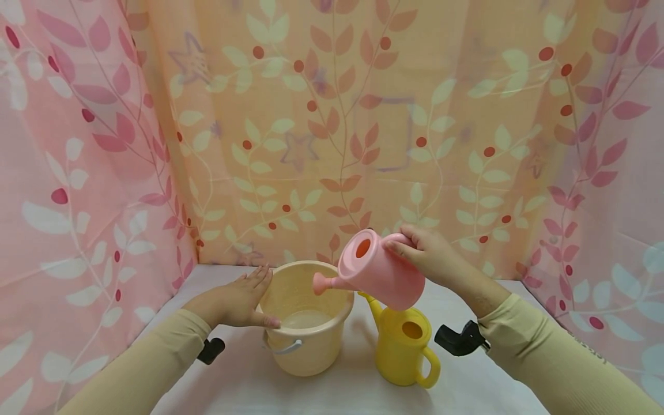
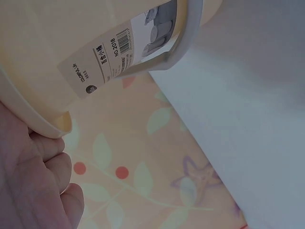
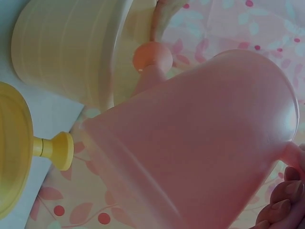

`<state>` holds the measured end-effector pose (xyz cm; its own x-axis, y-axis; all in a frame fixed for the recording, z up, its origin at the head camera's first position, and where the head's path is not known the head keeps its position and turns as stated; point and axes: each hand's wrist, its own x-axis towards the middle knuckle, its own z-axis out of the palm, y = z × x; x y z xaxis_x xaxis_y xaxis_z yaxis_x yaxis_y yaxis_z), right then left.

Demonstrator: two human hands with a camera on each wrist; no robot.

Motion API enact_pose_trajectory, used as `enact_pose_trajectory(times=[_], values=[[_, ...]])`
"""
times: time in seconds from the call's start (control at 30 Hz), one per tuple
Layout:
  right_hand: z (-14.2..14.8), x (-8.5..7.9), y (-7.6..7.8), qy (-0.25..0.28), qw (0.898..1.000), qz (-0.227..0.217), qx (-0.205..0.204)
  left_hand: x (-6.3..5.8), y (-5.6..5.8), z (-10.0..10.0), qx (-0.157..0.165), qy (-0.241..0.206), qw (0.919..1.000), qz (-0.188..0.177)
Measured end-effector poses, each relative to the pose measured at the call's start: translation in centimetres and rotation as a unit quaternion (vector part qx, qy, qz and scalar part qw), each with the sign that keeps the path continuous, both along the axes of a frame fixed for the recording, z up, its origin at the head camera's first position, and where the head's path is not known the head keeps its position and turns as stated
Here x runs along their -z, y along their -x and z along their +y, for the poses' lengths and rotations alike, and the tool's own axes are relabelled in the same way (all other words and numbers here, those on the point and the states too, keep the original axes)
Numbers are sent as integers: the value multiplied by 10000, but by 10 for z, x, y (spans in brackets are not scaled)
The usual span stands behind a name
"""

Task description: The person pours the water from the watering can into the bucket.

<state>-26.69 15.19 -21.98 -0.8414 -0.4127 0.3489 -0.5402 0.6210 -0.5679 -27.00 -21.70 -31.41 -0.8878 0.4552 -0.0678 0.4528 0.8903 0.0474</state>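
My right hand (image 1: pixel 427 253) grips the handle of a pink watering can (image 1: pixel 391 279), also large in the right wrist view. The can is tilted, its spout pointing left over the rim of a cream bucket (image 1: pixel 316 351). No water shows at the spout's rose (image 1: pixel 321 284). My left hand (image 1: pixel 236 300) rests on the bucket's left rim, fingers spread toward the back and thumb on the near edge. In the left wrist view, fingers (image 2: pixel 52 164) lie at the rim (image 2: pixel 35 117). Below the pink can, a yellow watering can (image 1: pixel 399 351) stands upright on the table.
The white table (image 1: pixel 477 380) is enclosed by leaf-patterned curtains (image 1: pixel 337 144) at the back and sides. A grey bucket handle (image 2: pixel 188 40) hangs beside a paper label (image 2: pixel 107 62). Black wrist mounts (image 1: pixel 459 338) stick out below both sleeves.
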Motion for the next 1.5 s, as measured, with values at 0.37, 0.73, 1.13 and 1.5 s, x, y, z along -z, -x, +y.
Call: enact_pose_trajectory(times=[0.37, 0.73, 1.13, 1.5], values=[[-1, 0, -1, -4, 10000, -18, -3, -1, -2, 1, 63, -104, 9999, 22], [-1, 0, -1, -44, 10000, 48, -10, -1, -1, 1, 9, -63, 10000, 3], [-3, -2, -1, -127, 9999, 35, -3, -1, -2, 0, 40, -33, 10000, 56], [-3, -1, 0, -158, 9997, 161, -31, -4, -3, 2, 97, -92, 9999, 21]])
